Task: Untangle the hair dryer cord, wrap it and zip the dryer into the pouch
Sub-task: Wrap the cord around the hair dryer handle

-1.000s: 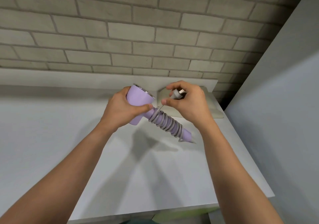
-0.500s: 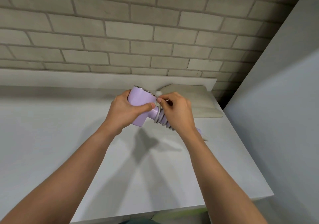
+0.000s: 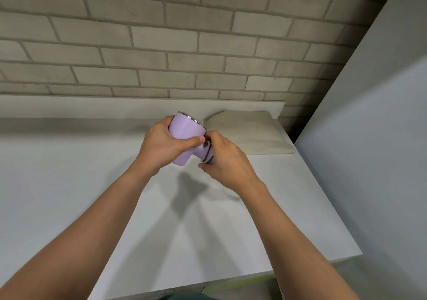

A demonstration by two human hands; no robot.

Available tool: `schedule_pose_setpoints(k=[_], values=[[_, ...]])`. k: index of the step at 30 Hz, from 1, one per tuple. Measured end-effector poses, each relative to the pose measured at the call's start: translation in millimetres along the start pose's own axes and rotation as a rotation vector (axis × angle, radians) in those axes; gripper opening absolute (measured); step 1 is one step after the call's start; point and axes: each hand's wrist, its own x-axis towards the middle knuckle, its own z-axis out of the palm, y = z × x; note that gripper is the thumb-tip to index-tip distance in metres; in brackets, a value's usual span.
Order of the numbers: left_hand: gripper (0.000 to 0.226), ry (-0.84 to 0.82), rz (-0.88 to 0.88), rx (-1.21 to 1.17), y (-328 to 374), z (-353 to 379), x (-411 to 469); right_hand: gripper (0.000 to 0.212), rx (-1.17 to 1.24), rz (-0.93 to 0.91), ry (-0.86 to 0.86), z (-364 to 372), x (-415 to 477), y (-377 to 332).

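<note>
- Left hand [image 3: 161, 145]: grasps the barrel of the lilac hair dryer [image 3: 184, 131].
- Right hand [image 3: 227, 159]: clasps the cord [image 3: 208, 152] wound on it.
- Beige pouch [image 3: 249, 133]: on the desk [image 3: 69, 184], beyond the right hand.

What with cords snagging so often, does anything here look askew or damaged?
Nothing stands out. The left hand holds the lilac dryer, the right hand grips the cord wrapped round its handle, and the pouch lies behind.
</note>
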Motion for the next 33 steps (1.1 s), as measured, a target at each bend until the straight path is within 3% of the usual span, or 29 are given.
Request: schedule_pose_setpoints(k=[3,6,8,12,18,23,27,33], values=[[0.062,-0.036,0.054,0.068,5.9,-2.5,1.9,0.057,0.181,0.065,-0.006,1.5,0.1,3.7],[0.093,-0.097,0.06,0.155,10.7,-2.9,4.6,0.048,0.188,0.076,-0.03,4.0,-2.0,8.1],[0.099,-0.13,0.027,0.187,15.2,-2.9,6.7,0.039,0.224,0.111,-0.032,7.3,-5.1,9.9],[0.083,-0.173,-0.07,0.076,29.5,-6.0,14.6,0.026,0.351,0.207,0.02,19.2,-10.4,15.7],[0.043,-0.125,-0.251,-0.403,-2.1,-1.6,22.1,0.026,0.723,0.376,0.067,27.6,-17.3,30.3],[0.041,-0.404,-0.456,-0.482,-61.0,34.4,-3.0,0.034,0.733,0.461,0.061,44.3,-18.2,36.9],[0.033,-0.304,-0.574,-0.737,-86.7,46.0,-9.0,0.027,0.772,0.541,0.004,64.7,-25.3,39.9],[0.031,-0.324,-0.639,-0.812,-114.1,49.3,-15.1,0.022,0.833,0.598,-0.03,89.9,-24.2,39.5]])
